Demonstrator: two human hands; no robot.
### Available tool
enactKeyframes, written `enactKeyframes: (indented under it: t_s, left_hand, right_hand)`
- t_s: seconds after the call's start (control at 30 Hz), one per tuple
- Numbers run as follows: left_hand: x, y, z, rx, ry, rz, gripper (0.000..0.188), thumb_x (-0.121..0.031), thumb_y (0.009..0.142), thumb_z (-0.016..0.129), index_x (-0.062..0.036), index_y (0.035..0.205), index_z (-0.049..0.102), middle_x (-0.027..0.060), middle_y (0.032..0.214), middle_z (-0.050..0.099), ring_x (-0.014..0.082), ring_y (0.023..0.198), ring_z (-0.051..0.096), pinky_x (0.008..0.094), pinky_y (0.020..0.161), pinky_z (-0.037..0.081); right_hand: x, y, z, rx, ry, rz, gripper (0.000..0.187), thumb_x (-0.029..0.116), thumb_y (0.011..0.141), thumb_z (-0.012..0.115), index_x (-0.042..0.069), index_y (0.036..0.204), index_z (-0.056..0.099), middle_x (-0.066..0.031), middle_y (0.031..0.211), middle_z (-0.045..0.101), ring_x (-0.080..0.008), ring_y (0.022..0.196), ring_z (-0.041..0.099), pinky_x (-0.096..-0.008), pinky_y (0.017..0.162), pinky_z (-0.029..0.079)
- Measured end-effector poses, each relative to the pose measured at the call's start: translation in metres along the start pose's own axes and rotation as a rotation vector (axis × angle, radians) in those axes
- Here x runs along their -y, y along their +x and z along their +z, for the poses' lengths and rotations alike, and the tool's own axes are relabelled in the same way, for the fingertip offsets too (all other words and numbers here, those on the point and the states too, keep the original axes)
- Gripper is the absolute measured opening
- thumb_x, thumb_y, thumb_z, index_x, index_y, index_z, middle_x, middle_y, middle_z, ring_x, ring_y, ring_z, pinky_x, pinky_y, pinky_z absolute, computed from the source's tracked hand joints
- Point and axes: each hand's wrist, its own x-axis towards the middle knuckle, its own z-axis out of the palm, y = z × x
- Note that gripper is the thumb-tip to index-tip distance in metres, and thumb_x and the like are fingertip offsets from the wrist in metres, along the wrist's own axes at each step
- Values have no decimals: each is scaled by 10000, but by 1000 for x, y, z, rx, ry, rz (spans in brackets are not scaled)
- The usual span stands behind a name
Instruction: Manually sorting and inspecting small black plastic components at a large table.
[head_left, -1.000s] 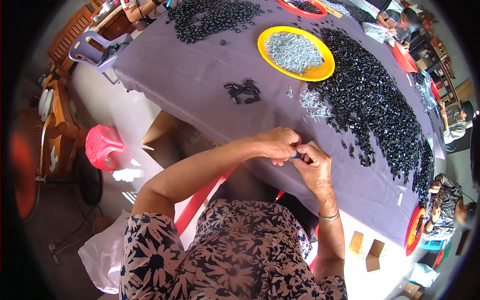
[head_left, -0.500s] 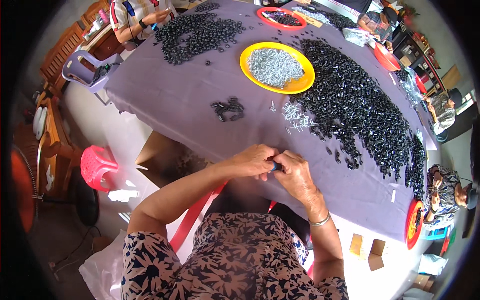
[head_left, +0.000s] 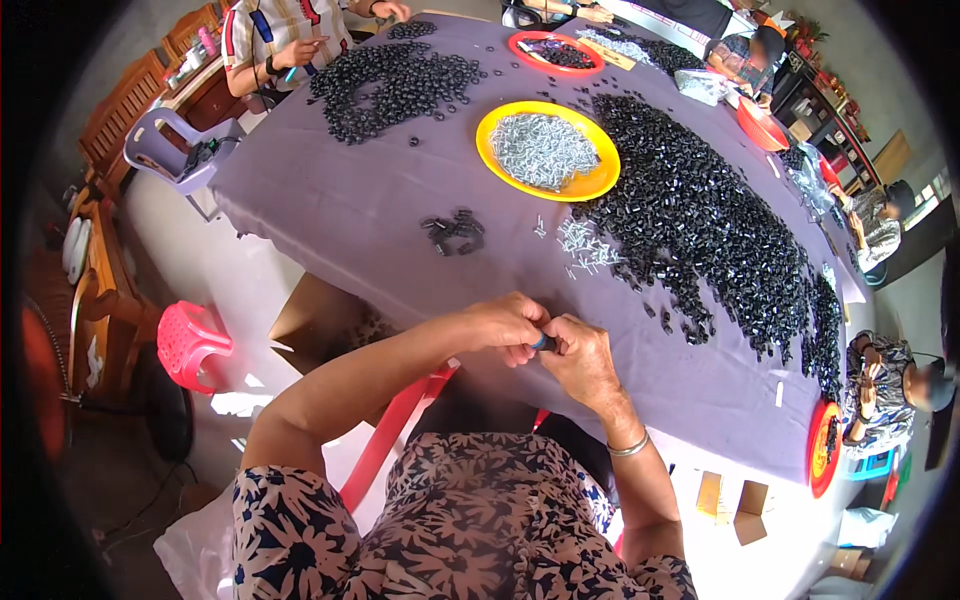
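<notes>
My left hand and my right hand meet above the near edge of the purple-covered table. Between their closed fingers is a small dark-and-blue piece, mostly covered; its exact kind is hard to make out. Beyond my hands lie a loose clump of small black parts and a scatter of short silver pins. A yellow plate full of similar silver pins sits farther off. To its right spreads a large heap of small black pieces.
Farther left is a pile of round black parts. Red trays and a red basin stand along the far side. Co-workers sit around the table. An open cardboard box and a pink stool are at my left.
The view has shifted slightly. My hands stay together on the small piece, with a small change in finger position. At the upper left, a co-worker's hands have moved apart.
</notes>
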Motion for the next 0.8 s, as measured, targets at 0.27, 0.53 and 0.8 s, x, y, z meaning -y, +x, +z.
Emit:
enactKeyframes:
  t_s: [0.27,0.53,0.8]
  left_hand:
    - [6,-2,7,-42,70,54,231,-50,810,535,-46,1024,623,44,761,624,124,607,635,257,527,555]
    - [8,-6,16,-147,145,163,185,-31,859,474,-23,1011,580,48,709,606,125,532,616,265,478,531]
    - [40,2,32,-645,868,591,211,-16,820,538,-54,1027,547,133,732,629,309,592,635,416,562,493]
  right_hand:
    - [7,-3,-3,92,-19,11,207,-16,693,713,15,882,636,-106,722,585,-231,613,568,-360,562,457]
    - [-7,2,-10,114,115,-59,264,-4,686,694,33,942,645,-125,803,625,-313,709,628,-379,641,507]
    - [-12,-14,-11,-58,221,31,268,-14,775,643,56,1032,629,-102,799,657,-188,706,660,-312,650,536]
